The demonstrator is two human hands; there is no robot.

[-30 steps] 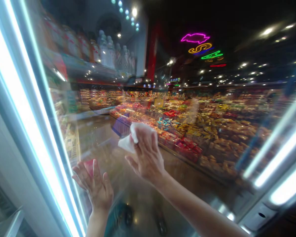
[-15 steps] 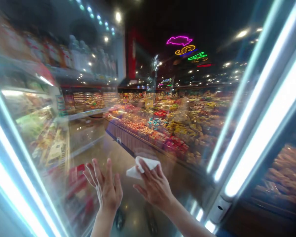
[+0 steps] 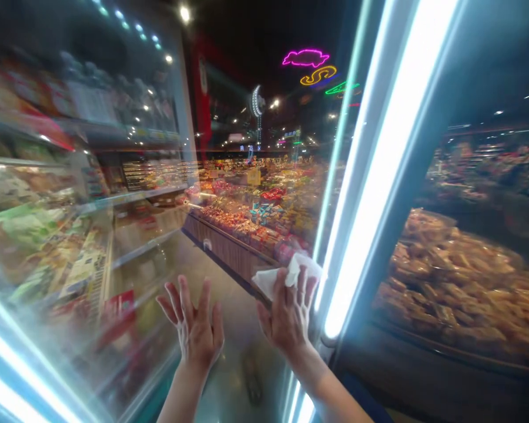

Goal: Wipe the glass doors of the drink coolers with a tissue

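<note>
My right hand (image 3: pixel 288 314) presses a white cloth (image 3: pixel 273 277) against the glass door (image 3: pixel 229 194) of a lit cooler, close to the door's right edge. The cloth shows above and left of my fingers. My left hand (image 3: pixel 194 329) lies flat on the glass, fingers spread, a little to the left of the right hand. The glass reflects a shop floor with long displays of packaged goods.
A bright vertical light strip (image 3: pixel 379 170) runs along the door frame just right of my right hand. Beyond it, another glass door shows stacked tan packages (image 3: pixel 449 282). Shelves of goods (image 3: pixel 48 235) fill the left. Coloured neon signs (image 3: pixel 311 64) glow above.
My right hand with the cloth slid down and then right to the door's edge. The left hand shifted slightly right, still flat on the glass. My view turned to the right.
</note>
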